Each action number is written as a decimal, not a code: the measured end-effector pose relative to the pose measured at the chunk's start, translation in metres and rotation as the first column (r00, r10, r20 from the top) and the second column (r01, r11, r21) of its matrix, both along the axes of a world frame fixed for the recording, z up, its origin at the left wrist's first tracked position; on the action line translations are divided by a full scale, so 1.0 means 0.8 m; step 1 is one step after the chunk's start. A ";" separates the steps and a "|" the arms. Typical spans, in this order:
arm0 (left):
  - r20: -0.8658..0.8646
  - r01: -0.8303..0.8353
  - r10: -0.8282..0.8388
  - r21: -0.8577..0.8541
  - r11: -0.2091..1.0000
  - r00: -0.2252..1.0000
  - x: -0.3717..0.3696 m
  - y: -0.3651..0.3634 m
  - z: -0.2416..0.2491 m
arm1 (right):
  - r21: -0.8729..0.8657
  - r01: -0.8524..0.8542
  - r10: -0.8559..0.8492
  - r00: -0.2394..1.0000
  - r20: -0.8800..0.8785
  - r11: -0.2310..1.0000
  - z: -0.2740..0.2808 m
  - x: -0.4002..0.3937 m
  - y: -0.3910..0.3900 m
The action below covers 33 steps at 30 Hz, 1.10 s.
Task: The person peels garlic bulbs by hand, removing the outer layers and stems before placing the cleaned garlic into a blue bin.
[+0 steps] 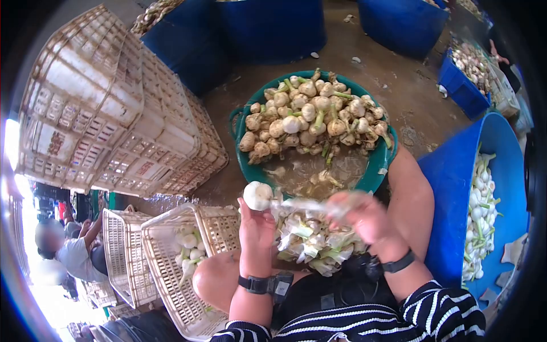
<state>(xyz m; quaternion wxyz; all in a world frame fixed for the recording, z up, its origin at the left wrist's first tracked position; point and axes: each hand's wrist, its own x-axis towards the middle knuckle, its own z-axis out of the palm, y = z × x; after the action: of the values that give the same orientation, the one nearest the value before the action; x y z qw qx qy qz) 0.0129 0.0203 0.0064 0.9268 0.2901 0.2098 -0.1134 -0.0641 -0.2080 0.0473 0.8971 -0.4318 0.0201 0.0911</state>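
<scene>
My left hand point(258, 226) is closed round a white, peeled garlic bulb point(257, 195), held up at the near edge of a green tub point(377, 178). To its right, my right hand point(362, 214) is smeared by motion, and a pale blurred streak runs between the two hands. What the right fingers hold cannot be made out. Unpeeled brownish garlic bulbs point(307, 111) fill the far part of the tub, with murky water in the near part. Below my hands lies a heap of peeled-off garlic skins point(319, 239) near my lap.
Stacked white crates point(114, 108) rise at the left. A white basket point(165, 273) with clean garlic stands near my left knee. At the right is a blue bin point(444, 199) with white bulbs. Blue tubs point(273, 28) line the back; a person point(80, 256) sits far left.
</scene>
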 end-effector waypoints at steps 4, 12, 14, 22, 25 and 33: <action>-0.086 0.029 -0.046 -0.193 0.981 0.995 -0.003 0.014 -0.014 | 0.342 0.208 -0.232 0.972 0.030 0.916 0.028 0.023 -0.044; -0.002 -0.166 0.192 0.496 0.853 0.981 -0.013 -0.022 0.038 | -0.885 -0.027 0.156 0.986 0.051 0.464 0.008 0.060 0.086; 0.154 -0.179 0.100 0.678 0.713 0.983 -0.017 -0.021 0.030 | -0.572 -0.182 0.140 0.983 -0.116 0.800 0.004 0.076 0.101; -0.265 -0.126 0.193 0.250 0.960 0.945 0.003 -0.002 0.030 | -0.986 -0.052 0.337 0.936 -0.103 -0.156 -0.033 0.043 0.062; -0.070 -0.210 0.216 0.089 0.974 0.974 -0.011 0.012 0.008 | -0.878 0.122 0.211 0.947 0.243 0.462 -0.006 0.058 0.094; -0.086 -0.797 0.800 -0.199 0.571 0.594 -0.004 0.102 0.052 | -0.893 -0.421 -0.437 0.781 -0.446 0.158 -0.262 0.132 -0.029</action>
<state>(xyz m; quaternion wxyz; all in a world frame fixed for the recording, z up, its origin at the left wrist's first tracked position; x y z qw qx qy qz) 0.0100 0.1018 0.0479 0.9053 0.0625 0.2981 0.2961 0.0415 -0.2314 -0.1625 0.3283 -0.8477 0.3723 0.1870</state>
